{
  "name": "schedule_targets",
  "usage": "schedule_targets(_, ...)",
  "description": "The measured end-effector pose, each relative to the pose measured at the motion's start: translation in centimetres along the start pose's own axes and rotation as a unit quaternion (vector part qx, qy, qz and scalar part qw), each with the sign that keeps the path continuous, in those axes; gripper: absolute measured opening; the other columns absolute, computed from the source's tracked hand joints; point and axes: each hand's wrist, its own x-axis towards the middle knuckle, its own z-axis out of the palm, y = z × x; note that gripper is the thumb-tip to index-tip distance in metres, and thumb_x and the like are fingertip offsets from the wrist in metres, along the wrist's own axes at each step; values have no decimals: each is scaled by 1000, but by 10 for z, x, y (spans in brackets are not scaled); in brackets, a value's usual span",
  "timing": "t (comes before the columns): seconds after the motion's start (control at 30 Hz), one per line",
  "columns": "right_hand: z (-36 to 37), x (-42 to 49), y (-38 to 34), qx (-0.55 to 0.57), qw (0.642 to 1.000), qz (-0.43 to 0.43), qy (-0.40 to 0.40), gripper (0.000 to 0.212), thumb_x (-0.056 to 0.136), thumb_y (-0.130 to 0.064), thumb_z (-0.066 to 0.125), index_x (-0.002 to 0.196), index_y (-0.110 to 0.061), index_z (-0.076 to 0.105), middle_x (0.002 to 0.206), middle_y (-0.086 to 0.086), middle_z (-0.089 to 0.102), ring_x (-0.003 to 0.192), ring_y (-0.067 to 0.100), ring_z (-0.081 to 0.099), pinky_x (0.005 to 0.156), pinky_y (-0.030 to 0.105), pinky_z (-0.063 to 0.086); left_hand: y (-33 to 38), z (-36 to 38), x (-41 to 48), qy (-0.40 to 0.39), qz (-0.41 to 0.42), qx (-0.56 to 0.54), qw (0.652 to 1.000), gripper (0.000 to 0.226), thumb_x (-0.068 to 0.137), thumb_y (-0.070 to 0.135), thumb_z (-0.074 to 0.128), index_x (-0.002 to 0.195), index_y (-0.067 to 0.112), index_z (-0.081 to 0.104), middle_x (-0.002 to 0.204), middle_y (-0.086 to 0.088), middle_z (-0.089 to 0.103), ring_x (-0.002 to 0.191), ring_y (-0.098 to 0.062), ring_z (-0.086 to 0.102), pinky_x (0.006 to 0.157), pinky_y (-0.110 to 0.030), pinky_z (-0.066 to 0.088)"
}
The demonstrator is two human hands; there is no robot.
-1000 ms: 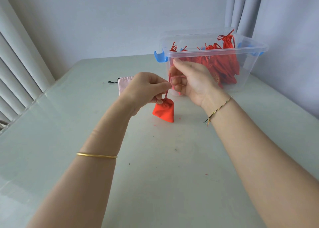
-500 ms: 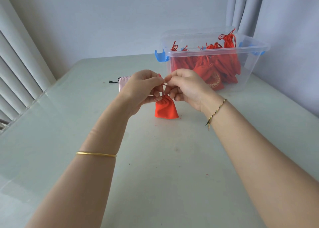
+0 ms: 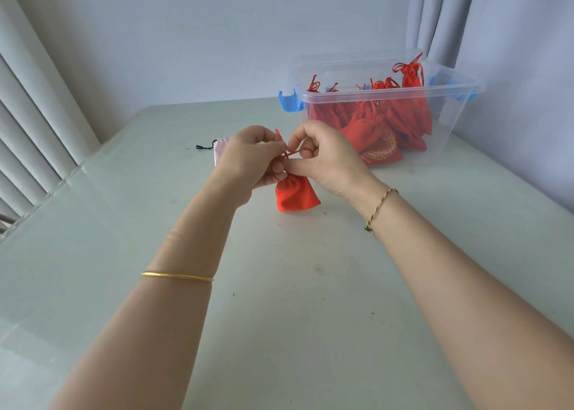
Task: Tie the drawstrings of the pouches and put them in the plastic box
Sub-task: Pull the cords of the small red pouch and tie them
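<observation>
A small red pouch (image 3: 296, 195) rests on the pale table (image 3: 279, 301) in the middle, its neck gathered. My left hand (image 3: 248, 158) and my right hand (image 3: 326, 158) meet just above it, each pinching part of its red drawstring (image 3: 293, 153), which crosses between the fingertips. The pouch's top is hidden behind my fingers. Behind my right hand stands the clear plastic box (image 3: 447, 121) with blue clips, holding several red pouches (image 3: 382, 124) with tied strings.
A pink pouch (image 3: 219, 150) with a black cord lies flat behind my left hand. A grey wall and curtains close the far side and the right. Vertical blinds run along the table's left edge.
The pouch has come down from hanging in the air to rest on the table. My hands have drawn together over its neck and now cross the drawstring between their fingertips.
</observation>
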Motion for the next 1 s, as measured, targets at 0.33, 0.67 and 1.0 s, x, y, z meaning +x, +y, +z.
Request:
schedule_targets(0.33, 6, -3, -2, -151, 980, -119, 60, 12, 72, -6, 67, 82, -8, 61, 57, -14, 31, 54, 3, 33, 52, 17, 27, 2, -3, 0, 19, -9, -24, 1000, 15, 88, 3, 57, 73, 5, 55, 46, -4, 53, 37, -10, 51, 52, -23, 55)
schedule_targets(0.67, 2, 0, 0, -48, 998, 15, 27, 9, 81, -3, 61, 75, -10, 64, 43, -15, 48, 42, -6, 45, 46, 8, 31, 7, -6, -2, 43, 47, 2, 998, 13, 86, -4, 52, 97, 3, 52, 83, -11, 52, 64, -16, 63, 59, -31, 59)
schedule_targets(1.0, -1, 3, 2, 277, 932, 231, 36, 19, 83, -2, 59, 66, -7, 54, 43, -4, 34, 33, 5, 26, 37, 17, 19, 15, -4, -9, 43, 228, 277, 932, 19, 74, 19, 68, 70, 36, 61, 96, 3, 53, 87, -12, 55, 80, -22, 45)
